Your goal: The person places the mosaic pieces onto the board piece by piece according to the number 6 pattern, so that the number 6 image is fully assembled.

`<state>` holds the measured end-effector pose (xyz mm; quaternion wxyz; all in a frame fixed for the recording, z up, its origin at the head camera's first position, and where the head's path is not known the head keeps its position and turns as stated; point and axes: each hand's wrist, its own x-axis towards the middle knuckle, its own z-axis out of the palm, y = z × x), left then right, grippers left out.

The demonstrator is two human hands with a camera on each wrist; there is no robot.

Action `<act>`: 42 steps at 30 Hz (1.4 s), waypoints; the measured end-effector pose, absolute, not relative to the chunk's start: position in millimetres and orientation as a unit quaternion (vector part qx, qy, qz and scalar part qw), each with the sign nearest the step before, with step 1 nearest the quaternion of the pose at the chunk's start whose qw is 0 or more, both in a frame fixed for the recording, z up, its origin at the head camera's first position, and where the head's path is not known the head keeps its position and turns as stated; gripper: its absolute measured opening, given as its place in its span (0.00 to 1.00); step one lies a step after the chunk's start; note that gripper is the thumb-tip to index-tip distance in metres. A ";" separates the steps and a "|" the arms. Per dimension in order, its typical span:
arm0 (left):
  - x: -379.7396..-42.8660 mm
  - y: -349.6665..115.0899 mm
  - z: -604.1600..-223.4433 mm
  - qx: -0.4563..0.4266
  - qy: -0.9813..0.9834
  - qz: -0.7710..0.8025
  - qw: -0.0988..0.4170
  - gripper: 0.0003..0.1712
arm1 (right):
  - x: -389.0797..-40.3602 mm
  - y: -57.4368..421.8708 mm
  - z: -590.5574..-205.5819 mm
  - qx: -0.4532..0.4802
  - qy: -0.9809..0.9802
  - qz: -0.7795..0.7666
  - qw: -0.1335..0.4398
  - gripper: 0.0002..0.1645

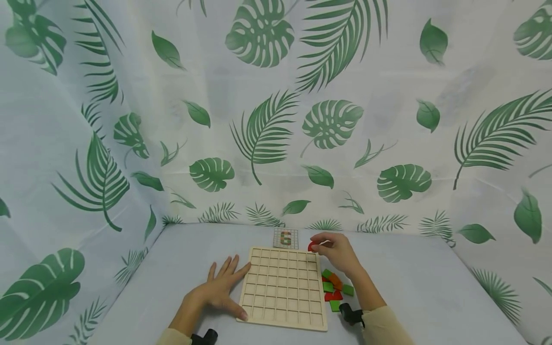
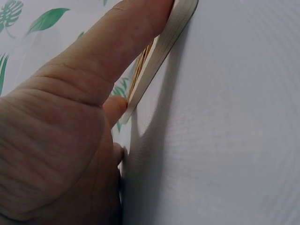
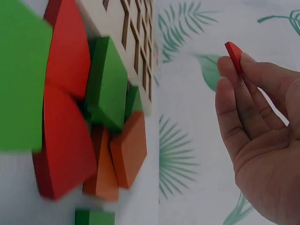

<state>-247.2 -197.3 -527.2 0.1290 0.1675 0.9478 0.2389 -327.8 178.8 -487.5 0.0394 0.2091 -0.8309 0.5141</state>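
A pale wooden grid board (image 1: pixel 282 290) with square cells lies on the table. My left hand (image 1: pixel 222 290) rests at its left side with fingers spread, thumb at the near left corner and index finger on the left edge. In the left wrist view the thumb (image 2: pixel 117 40) touches the board's rim (image 2: pixel 161 51). Just beyond the board's far right corner, my right hand (image 1: pixel 338 251) pinches a small red block (image 1: pixel 311 246) between thumb and fingertips. The right wrist view shows that red block (image 3: pixel 234 55) held up, clear of the loose blocks.
Right of the board lies a loose pile of green, red and orange blocks, among them a green block (image 1: pixel 335 305) and an orange block (image 1: pixel 335 281). A small pattern card (image 1: pixel 285 238) with a coloured figure on a grid lies behind the board. Leaf-printed cloth (image 1: pixel 267 124) hangs around the table.
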 end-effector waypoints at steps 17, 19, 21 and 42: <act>-246.9 -196.4 -524.9 0.171 0.947 0.241 0.126 0.81 | -335.2 128.0 -487.2 0.226 -0.808 0.544 -0.002 0.11; -246.9 -196.5 -525.5 0.173 0.947 0.242 0.125 0.81 | -335.8 123.1 -488.2 0.221 -0.808 0.546 -0.012 0.10; -246.4 -196.6 -525.2 0.173 0.946 0.244 0.125 0.81 | -336.6 118.3 -488.9 0.215 -0.807 0.549 -0.019 0.09; -244.8 -200.1 -523.2 0.188 0.943 0.247 0.122 0.80 | -344.0 86.3 -501.2 0.216 -0.833 0.508 -0.039 0.11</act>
